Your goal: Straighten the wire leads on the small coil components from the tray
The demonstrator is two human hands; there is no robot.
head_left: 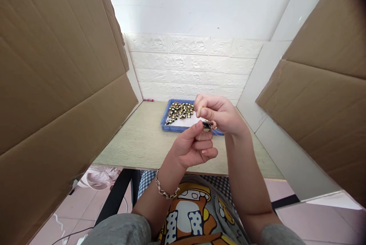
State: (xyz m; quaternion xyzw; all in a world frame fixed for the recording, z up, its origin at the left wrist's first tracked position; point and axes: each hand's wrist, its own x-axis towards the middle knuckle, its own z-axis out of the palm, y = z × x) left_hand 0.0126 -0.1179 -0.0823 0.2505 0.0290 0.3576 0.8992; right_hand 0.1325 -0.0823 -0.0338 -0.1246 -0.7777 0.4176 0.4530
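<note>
My left hand [194, 148] is closed, its thumb and fingers pinching a small black and yellow wire-wound coil [207, 126]. Fine loose wires [217, 130] stick out from the coil toward the right. Just above it, my right hand [215, 111] is closed too, thumb and forefinger pressed together. Whatever lies between those fingertips is too fine to make out. Behind the hands, a blue tray [163, 123] holds a pile of similar black and yellow coils [180, 111] on a white lining; my right hand covers part of its right side.
The tray stands on a light wooden table [131, 138] near a white brick-pattern wall [188, 62]. Tall cardboard panels rise at the left [57, 66] and right [323, 85]. A red marker-like stick [148, 100] lies at the far left corner.
</note>
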